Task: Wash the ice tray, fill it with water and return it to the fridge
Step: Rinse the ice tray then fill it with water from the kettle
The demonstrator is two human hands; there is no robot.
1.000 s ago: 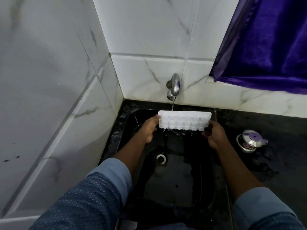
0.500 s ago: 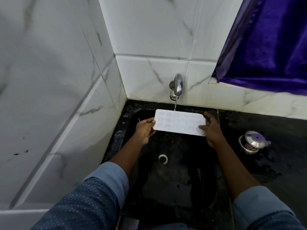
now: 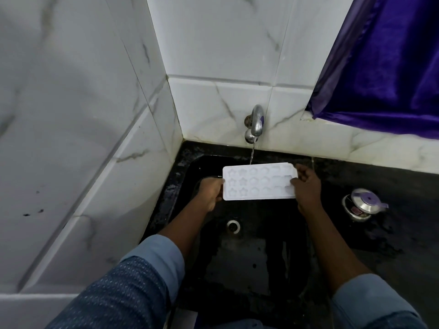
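Head view: nearest the camera, two blue sleeves (image 3: 142, 281) reach out over a black sink (image 3: 249, 269), whose drain (image 3: 233, 226) lies below the hands. Above the basin, the left hand (image 3: 210, 194) grips one short end of the white ice tray (image 3: 259, 184) and the right hand (image 3: 307, 186) pinches the other, thumb on top. The tray is held roughly level, cavities up, showing star and flower moulds. A thin water stream (image 3: 252, 153) from the steel tap (image 3: 256, 122) lands at the tray's far edge.

The tray looks like light, thin plastic, probably a little flexible and slippery when wet. Once full it should be heavier and prone to spilling, so holding both short ends and keeping it flat seems the safest hold. A lidded steel pot (image 3: 363, 205) sits on the counter to the right, and a purple curtain (image 3: 384, 62) hangs beyond.
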